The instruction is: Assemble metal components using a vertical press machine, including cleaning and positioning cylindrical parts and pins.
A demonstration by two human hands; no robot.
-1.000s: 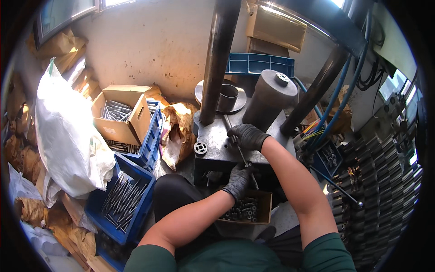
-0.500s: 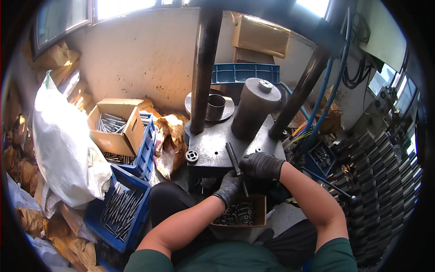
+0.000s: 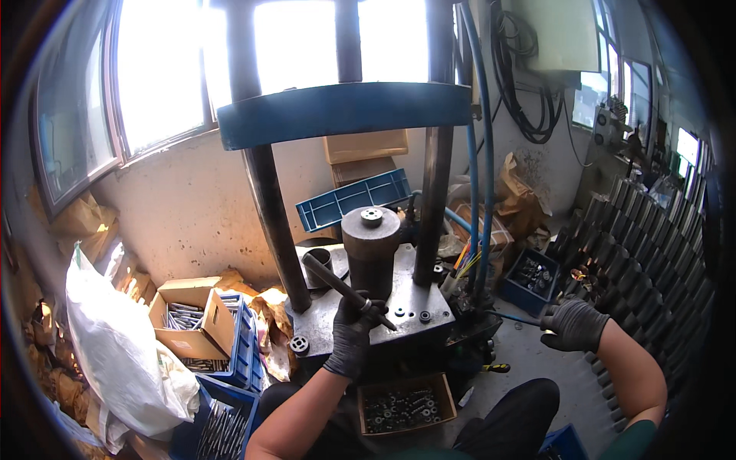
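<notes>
Since half a second ago, the right hand [image 3: 575,323] has gone from beside the metal block out to the lever [image 3: 512,317], and the left hand [image 3: 353,333] has lifted the rod [image 3: 337,284] over the block; the view has also tipped up, bringing in more of the windows [image 3: 295,46]. Largest is the press, its blue beam [image 3: 345,113] crossing two dark posts [image 3: 276,222]. Left of it slumps a white sack [image 3: 115,337], just beside an open cardboard box [image 3: 218,326] of metal pins and a blue bin [image 3: 188,429] of more pins. Between the posts, the metal block [image 3: 383,341] bears an upright dark cylinder [image 3: 371,257]. Behind that a blue crate [image 3: 354,201] leans at a tilt. Below the block's front edge, a shallow box [image 3: 366,418] holds many small dark parts. The lever runs out to the right hand, whose gloved fingers are curled closed around its end. The rod slants down to the right, gripped in the left hand's closed fingers, above the block and in front of the cylinder. Smallest are a slotted disc [image 3: 299,345] on the block's front left corner, another on the cylinder's top, and little rings [image 3: 425,316] near the front edge.
</notes>
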